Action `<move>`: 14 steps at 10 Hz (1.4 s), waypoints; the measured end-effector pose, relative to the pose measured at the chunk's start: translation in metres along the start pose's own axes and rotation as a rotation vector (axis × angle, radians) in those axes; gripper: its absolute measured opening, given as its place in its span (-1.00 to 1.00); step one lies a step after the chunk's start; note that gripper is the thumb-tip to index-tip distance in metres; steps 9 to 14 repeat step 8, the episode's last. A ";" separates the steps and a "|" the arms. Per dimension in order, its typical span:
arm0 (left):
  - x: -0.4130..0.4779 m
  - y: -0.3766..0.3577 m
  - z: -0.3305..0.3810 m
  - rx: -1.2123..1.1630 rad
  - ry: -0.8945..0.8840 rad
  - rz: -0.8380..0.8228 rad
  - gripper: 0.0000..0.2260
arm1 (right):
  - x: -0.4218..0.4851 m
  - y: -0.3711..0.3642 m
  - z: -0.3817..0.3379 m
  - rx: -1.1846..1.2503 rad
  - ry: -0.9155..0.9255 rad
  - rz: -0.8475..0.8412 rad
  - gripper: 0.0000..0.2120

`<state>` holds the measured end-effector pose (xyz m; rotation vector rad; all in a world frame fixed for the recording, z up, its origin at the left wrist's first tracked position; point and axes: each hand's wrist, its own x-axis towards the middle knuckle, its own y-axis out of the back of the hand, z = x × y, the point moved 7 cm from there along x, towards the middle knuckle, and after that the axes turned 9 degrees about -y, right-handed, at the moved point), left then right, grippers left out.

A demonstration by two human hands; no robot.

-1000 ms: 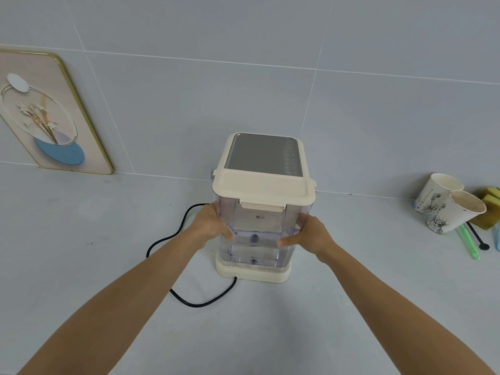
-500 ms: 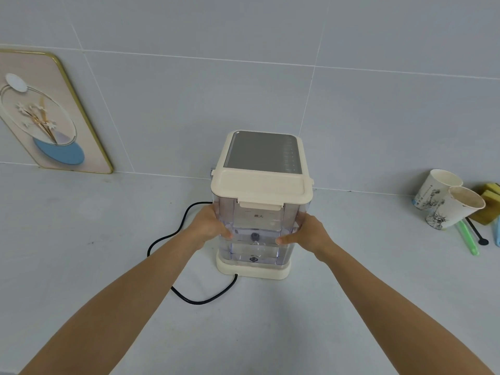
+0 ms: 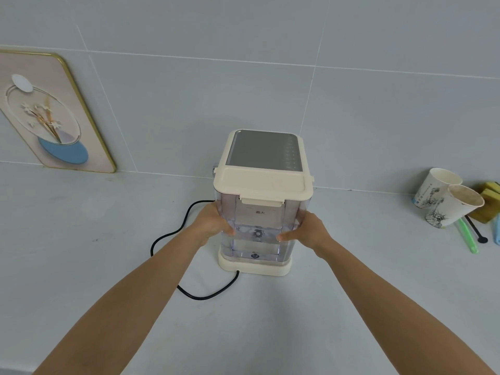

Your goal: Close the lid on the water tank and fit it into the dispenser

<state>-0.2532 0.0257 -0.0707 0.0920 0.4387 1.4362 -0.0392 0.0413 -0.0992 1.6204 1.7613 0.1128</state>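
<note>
A clear plastic water tank (image 3: 258, 226) with a cream lid (image 3: 263, 186) shut on top stands upright on the cream base of the dispenser (image 3: 255, 267), against the dispenser's body with its grey top panel (image 3: 263, 150). My left hand (image 3: 213, 223) grips the tank's left side and my right hand (image 3: 305, 231) grips its right side, thumbs on the front face. The tank's bottom sits low on the base.
A black power cord (image 3: 173, 239) loops on the counter left of and in front of the dispenser. Two paper cups (image 3: 446, 201), a yellow sponge (image 3: 489, 196) and a green straw (image 3: 466, 236) lie at the right. A framed picture (image 3: 48, 112) leans on the tiled wall.
The tank has sunk a little lower onto the dispenser's base, with both hands still gripping its sides. The view has shifted slightly.
</note>
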 end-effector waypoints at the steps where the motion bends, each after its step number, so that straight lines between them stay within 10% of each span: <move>1: -0.002 0.000 0.000 0.005 -0.008 -0.012 -0.38 | -0.003 -0.001 -0.001 0.011 0.003 -0.013 -0.31; 5: -0.024 -0.002 0.008 -0.004 -0.062 0.106 0.03 | -0.050 0.012 -0.033 0.084 0.227 0.016 0.21; 8: -0.054 0.021 0.107 0.421 -0.481 0.366 -0.05 | -0.093 0.052 -0.092 -0.056 0.509 0.217 -0.11; 14: -0.054 0.021 0.107 0.421 -0.481 0.366 -0.05 | -0.093 0.052 -0.092 -0.056 0.509 0.217 -0.11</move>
